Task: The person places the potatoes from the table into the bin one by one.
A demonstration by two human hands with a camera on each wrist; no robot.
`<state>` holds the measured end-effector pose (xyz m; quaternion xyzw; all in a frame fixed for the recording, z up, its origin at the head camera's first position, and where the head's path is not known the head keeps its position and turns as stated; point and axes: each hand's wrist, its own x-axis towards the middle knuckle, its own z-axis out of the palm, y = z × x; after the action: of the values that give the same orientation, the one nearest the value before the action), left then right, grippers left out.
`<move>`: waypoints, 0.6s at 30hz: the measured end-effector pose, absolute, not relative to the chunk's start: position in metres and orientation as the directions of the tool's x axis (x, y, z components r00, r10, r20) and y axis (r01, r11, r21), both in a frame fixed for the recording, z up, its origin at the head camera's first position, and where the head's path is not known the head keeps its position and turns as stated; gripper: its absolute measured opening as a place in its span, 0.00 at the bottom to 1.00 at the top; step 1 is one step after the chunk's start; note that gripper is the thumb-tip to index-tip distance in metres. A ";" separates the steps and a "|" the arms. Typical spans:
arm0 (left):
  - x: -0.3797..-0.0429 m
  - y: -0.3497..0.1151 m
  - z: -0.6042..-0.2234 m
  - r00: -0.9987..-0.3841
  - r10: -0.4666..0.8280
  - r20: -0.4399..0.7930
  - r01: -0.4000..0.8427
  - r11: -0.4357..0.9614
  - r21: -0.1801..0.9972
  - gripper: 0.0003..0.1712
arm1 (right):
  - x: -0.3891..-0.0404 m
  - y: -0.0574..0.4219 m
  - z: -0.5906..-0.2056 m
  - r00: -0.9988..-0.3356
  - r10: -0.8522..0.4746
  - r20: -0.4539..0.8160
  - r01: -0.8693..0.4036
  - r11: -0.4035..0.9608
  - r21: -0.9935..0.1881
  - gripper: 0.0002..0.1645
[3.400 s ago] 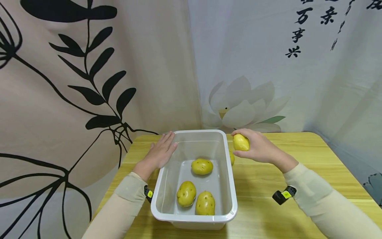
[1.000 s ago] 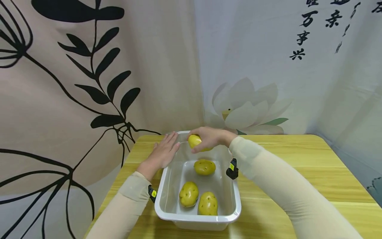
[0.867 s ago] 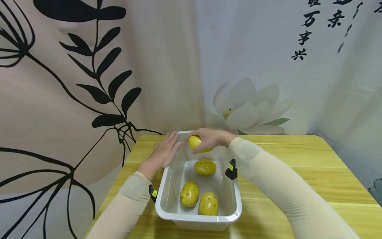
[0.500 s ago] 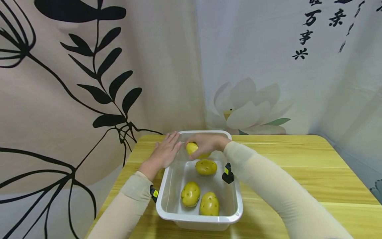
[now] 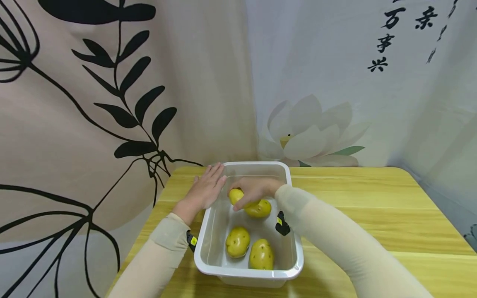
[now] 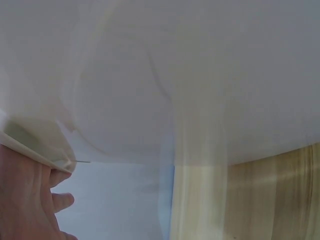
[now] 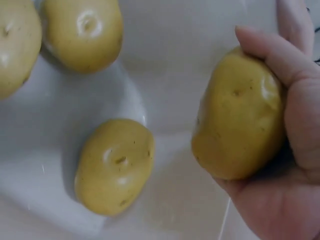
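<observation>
My right hand (image 5: 257,191) grips a yellow potato (image 5: 236,196) inside the far half of a light grey plastic tub (image 5: 247,272). In the right wrist view, thumb and fingers curl round this potato (image 7: 240,117). It overlaps a second potato (image 5: 258,208) lying on the tub's floor in the head view; the right wrist view shows a gap between them. Two more potatoes lie near the front: the left one (image 5: 237,242) and the right one (image 5: 261,254). My left hand (image 5: 201,188) rests with straight fingers on the tub's left rim; the left wrist view shows its fingers (image 6: 62,201) beside the tub's pale wall.
The tub stands on a yellow wood-grain table (image 5: 357,207), left of its middle. Behind hangs a pale curtain (image 5: 208,82) with printed black leaves and a lotus. A black wrist camera (image 5: 282,224) on the right sleeve hangs over the tub's right side.
The right hand has carried the potato from right of the tub over its rim and lowered it inside. A yellow thing once seen beside the tub's right wall no longer shows. The left hand stays put.
</observation>
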<state>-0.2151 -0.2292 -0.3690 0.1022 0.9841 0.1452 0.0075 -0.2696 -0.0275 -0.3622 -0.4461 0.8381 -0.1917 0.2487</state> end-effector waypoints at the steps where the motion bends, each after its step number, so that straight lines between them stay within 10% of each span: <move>1: -0.215 -0.230 -0.369 -0.979 0.202 0.016 0.198 0.938 0.285 0.38 | -0.269 -0.028 -0.364 -0.472 -0.845 -0.249 -0.657 0.526 -0.540 0.35; 18: -0.214 -0.229 -0.369 -0.981 0.193 0.027 0.192 0.931 0.311 0.37 | -0.250 -0.037 -0.375 -0.343 -0.845 -0.410 -0.605 0.533 -0.592 0.26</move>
<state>-0.2137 -0.2290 -0.3694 0.0981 0.9826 0.1580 0.0018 -0.2503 -0.0374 -0.3749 -0.4522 0.8016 -0.1706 0.3520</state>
